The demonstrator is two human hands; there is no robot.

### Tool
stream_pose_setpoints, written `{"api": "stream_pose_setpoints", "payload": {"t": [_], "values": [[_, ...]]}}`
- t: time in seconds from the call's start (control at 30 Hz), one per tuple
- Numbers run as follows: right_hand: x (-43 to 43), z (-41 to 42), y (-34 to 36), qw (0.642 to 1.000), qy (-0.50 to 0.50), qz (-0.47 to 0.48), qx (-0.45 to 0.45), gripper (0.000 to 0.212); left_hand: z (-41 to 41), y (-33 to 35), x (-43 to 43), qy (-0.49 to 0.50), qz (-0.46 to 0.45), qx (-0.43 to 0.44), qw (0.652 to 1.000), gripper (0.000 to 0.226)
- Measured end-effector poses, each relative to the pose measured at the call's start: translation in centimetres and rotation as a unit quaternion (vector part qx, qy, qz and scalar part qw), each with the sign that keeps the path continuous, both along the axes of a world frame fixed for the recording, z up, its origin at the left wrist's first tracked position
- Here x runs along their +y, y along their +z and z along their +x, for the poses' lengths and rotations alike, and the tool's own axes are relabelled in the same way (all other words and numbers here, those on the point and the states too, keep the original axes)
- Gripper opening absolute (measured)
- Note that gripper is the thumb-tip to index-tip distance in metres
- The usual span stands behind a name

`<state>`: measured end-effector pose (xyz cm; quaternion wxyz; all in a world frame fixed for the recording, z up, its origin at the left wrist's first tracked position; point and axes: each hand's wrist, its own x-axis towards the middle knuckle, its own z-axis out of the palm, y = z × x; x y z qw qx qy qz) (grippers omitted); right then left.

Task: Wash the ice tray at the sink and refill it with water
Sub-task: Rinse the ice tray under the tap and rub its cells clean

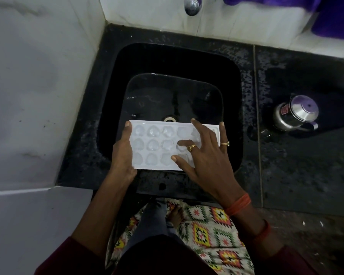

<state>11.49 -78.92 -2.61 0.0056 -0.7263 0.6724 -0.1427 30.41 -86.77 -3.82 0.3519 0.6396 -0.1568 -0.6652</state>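
A white ice tray (pixel 157 145) with rows of shaped moulds is held level over the front half of the black sink (pixel 111 80). My left hand (pixel 123 153) grips the tray's left end, thumb on top along the edge. My right hand (pixel 205 153) lies spread over the tray's right part, fingers straight, fingertips touching the moulds. It wears two gold rings. The drain (pixel 169 119) shows just beyond the tray's far edge. A chrome tap spout (pixel 192 5) hangs above the sink's back; no water stream is visible.
The wet black stone counter (pixel 298 165) runs to the right, with a steel lidded pot (pixel 295 114) standing on it. A white tiled wall (pixel 38 76) closes the left side. Purple cloth (pixel 334 14) sits at the top right. A patterned mat (pixel 207 235) lies underfoot.
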Motion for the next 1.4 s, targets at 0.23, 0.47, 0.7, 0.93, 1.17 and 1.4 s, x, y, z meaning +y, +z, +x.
{"api": "stream_pose_setpoints", "payload": {"t": [0.23, 0.47, 0.7, 0.93, 1.17, 1.4], "values": [[0.11, 0.28, 0.08, 0.999, 0.0, 0.026, 0.023, 0.047, 0.07, -0.02, 0.32, -0.006, -0.006, -0.004, 1.0, 0.048], [0.11, 0.25, 0.0, 0.999, 0.001, 0.035, 0.025, 0.048, 0.17, -0.28, 0.42, 0.0, -0.003, -0.008, 1.0, 0.051], [0.18, 0.52, 0.49, 0.998, 0.017, 0.04, 0.039, 0.052, 0.52, -0.48, 0.52, 0.0, -0.004, -0.011, 1.0, 0.051], [0.31, 0.8, 0.49, 0.998, 0.02, 0.031, 0.044, 0.052, 0.49, -0.53, 0.55, 0.003, -0.002, -0.012, 1.0, 0.054], [0.41, 0.53, 0.7, 0.999, 0.019, 0.015, 0.028, 0.049, 0.38, -0.4, 0.53, 0.008, 0.009, -0.021, 1.0, 0.053], [0.37, 0.8, 0.33, 0.998, 0.017, 0.046, 0.04, 0.048, 0.51, -0.26, 0.52, 0.004, 0.003, -0.022, 1.0, 0.051]]}}
